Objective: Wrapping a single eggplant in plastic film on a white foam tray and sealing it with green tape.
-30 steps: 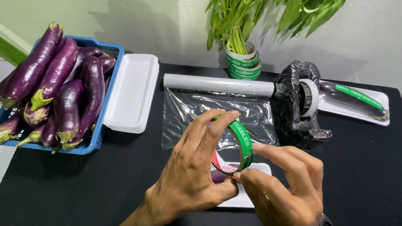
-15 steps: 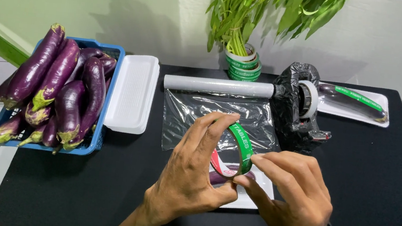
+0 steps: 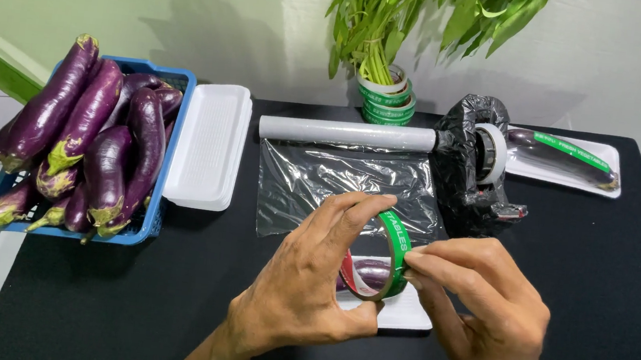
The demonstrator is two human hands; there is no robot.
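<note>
Gripping the green tape roll (image 3: 384, 256), left hand (image 3: 301, 289) fingers clamped, right hand (image 3: 481, 312) fingers pinching its edge.

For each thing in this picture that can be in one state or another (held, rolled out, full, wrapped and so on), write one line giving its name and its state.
green tape roll: held upright between both hands
left hand: gripping the roll
right hand: fingertips pinching the roll's edge
cling film roll: partly unrolled, sheet lying flat
blue basket: full of eggplants
white foam trays: stacked, empty
packed tray: eggplant inside, wrapped and taped
tape dispenser: loaded with a roll
</note>
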